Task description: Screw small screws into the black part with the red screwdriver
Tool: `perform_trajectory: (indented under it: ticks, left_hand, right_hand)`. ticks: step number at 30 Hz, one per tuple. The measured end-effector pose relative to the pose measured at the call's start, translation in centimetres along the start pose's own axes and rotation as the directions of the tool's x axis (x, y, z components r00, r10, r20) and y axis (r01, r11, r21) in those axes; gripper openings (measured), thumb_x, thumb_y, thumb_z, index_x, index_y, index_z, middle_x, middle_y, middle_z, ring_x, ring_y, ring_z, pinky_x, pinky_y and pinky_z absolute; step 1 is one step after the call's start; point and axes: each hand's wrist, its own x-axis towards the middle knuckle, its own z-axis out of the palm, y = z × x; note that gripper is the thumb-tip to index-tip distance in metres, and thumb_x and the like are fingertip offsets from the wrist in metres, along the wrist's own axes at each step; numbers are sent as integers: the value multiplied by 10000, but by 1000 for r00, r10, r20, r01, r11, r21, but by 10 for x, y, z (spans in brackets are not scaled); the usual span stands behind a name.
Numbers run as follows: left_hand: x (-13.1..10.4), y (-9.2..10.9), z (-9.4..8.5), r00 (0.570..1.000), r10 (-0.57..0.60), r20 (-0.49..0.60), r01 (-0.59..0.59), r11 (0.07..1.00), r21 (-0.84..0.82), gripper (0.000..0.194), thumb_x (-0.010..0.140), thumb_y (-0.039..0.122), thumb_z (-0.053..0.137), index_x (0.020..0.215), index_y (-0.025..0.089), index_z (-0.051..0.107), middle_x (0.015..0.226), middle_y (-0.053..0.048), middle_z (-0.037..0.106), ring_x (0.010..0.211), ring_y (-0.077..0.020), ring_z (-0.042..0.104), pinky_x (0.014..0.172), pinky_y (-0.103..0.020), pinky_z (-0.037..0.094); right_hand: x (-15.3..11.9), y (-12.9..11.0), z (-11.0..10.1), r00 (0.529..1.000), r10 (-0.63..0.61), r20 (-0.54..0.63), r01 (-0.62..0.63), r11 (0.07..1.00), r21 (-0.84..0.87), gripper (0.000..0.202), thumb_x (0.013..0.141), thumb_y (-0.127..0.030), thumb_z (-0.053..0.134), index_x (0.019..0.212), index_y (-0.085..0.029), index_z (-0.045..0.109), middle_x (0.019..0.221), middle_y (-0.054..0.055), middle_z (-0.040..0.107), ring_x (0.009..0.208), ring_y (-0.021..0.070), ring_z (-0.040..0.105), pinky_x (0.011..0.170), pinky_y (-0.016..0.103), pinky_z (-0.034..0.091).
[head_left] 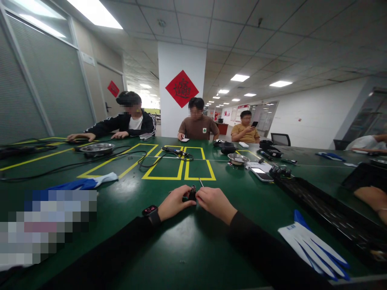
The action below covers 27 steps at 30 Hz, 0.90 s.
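Note:
A small black part with a metallic top [192, 192] stands upright between my hands at the middle of the green table [181, 257]. My left hand [175, 202], below a wrist with a black watch [150, 210], grips it between thumb and fingers. On its right side, my right hand [215, 201] is closed, its fingertips beside the part. A thin, light-coloured rod [201, 182] sticks out above the right fingers, which seem to pinch it; its lower end is hidden.
Blue-white gloves [314, 247] lie at right beside a long black tray [326, 213]. Farther back are a phone [261, 174], metal bowls [97, 149] [238, 158], cables [75, 164] and yellow tape rectangles [163, 178]. Several people sit around the table.

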Motion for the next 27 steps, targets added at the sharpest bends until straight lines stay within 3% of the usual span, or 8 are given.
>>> perform_trajectory:
  ticks: [5,14,18,22,24,27]
  left_hand:
    - [0,2,-2,1000,22,17,-22,1000,-4,242,765,348,607,927,170,584,870,-36,587,778,-167,537,724,-283,436]
    - [1,6,-4,999,6,43,-5,999,-41,234,793,315,568,975,167,579,910,-41,587,812,-169,539,757,-292,434]
    - [1,6,-3,999,-9,38,11,998,-56,247,792,311,560,989,163,577,915,-44,590,829,-176,538,771,-303,438]
    - [2,3,-2,998,-28,51,33,995,-95,286,790,312,559,1039,170,573,973,-58,600,888,-194,550,837,-336,433]
    - [2,3,-2,998,-44,52,50,992,-115,316,794,334,557,1066,175,573,1009,-67,605,921,-203,553,869,-349,425]
    - [1,2,-2,996,-75,38,79,990,-115,342,806,375,539,1082,175,576,1023,-73,614,923,-207,561,870,-351,431]
  right_hand:
    - [-2,3,-1,998,-58,7,58,998,17,142,889,-229,462,892,-178,594,822,49,635,775,150,574,626,243,378]
    - [0,1,6,995,0,-104,8,997,77,121,853,-223,520,838,-193,636,794,39,675,774,164,583,764,300,368]
    - [1,1,7,977,120,-177,-82,975,208,73,822,-242,569,818,-200,630,788,25,675,763,160,578,826,325,357]
    - [-1,6,7,930,291,-225,-210,922,325,106,848,-209,512,887,-189,608,844,37,657,788,165,581,779,308,396]
    - [-3,14,6,921,329,-209,-253,913,321,165,870,-161,450,947,-195,592,911,45,639,825,161,584,756,284,418]
    - [-6,28,3,974,217,-70,-200,961,189,224,848,-106,466,992,-221,594,1009,51,607,869,159,589,747,256,432]
